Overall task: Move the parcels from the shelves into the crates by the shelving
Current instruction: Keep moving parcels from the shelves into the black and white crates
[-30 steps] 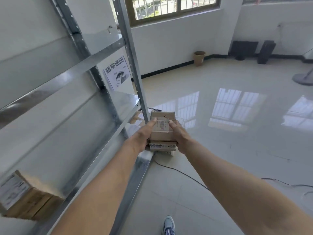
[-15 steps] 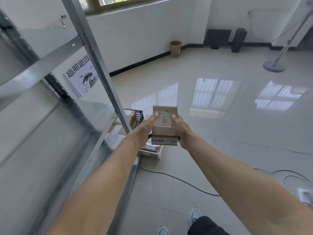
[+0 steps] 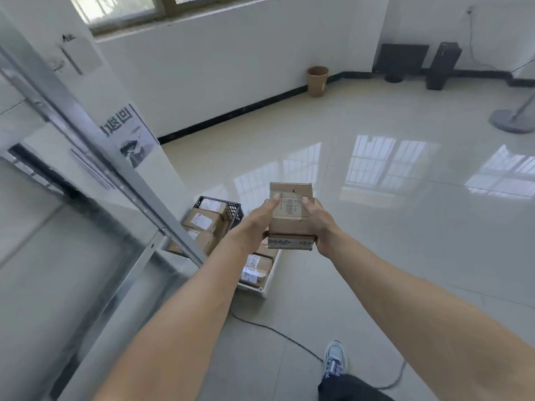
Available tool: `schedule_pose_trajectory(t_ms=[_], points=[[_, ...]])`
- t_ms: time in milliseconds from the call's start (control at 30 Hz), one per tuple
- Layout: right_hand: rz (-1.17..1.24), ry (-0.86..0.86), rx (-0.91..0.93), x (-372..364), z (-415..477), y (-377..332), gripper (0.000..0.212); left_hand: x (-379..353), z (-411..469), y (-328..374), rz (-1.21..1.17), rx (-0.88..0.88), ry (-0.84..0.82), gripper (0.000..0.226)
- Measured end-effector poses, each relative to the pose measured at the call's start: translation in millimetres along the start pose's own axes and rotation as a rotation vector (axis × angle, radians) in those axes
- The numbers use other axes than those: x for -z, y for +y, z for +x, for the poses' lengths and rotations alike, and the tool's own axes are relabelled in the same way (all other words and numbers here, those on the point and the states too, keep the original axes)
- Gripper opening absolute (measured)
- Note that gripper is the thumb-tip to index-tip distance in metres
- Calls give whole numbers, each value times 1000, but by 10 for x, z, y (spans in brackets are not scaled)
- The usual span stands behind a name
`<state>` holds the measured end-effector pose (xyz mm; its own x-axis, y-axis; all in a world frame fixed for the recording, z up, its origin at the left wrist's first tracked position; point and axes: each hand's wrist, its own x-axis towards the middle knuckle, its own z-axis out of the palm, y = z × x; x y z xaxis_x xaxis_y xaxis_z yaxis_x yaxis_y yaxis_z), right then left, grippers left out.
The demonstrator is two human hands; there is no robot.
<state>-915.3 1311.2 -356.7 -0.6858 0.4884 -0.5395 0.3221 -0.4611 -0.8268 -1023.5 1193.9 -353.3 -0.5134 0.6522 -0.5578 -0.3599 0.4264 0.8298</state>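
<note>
A white shipping label with a barcode lies on top of the brown cardboard parcel. Its print is too small to read, and a small black mark sits near the far edge. Pressed beneath the parcel is a flatter cardboard box banded with printed tape, which is also illegible.

The left hand and right hand clamp this stack from either side. The thumbs rest on top at the label's edges, and the other fingers curl underneath, out of sight. The stack is held in the air beside the far right corner of the white plastic crate.

A black lattice plastic crate stands beyond the white one. Both hold brown parcels with white labels that cannot be read. The left forearm covers part of the white crate, and an upright of the grey metal shelving cuts across the black one.

A paper poster on the white pillar shows large characters ending "退回", with the start hidden behind the upright.

The glossy pale tiled floor mirrors the windows. A brown waste bin stands against the white wall's black skirting, and a thin black cable trails near a pale blue shoe.
</note>
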Motion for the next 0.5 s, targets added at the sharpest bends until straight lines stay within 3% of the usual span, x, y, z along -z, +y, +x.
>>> schedule_pose_trajectory(t_ms=[233, 500], points=[[-81, -34, -28, 417, 642, -516, 38, -317, 678, 349, -79, -4, 77, 49], [-152, -94, -51, 331, 1469, -884, 39, -108, 1402, 627, -153, 7, 120, 49]])
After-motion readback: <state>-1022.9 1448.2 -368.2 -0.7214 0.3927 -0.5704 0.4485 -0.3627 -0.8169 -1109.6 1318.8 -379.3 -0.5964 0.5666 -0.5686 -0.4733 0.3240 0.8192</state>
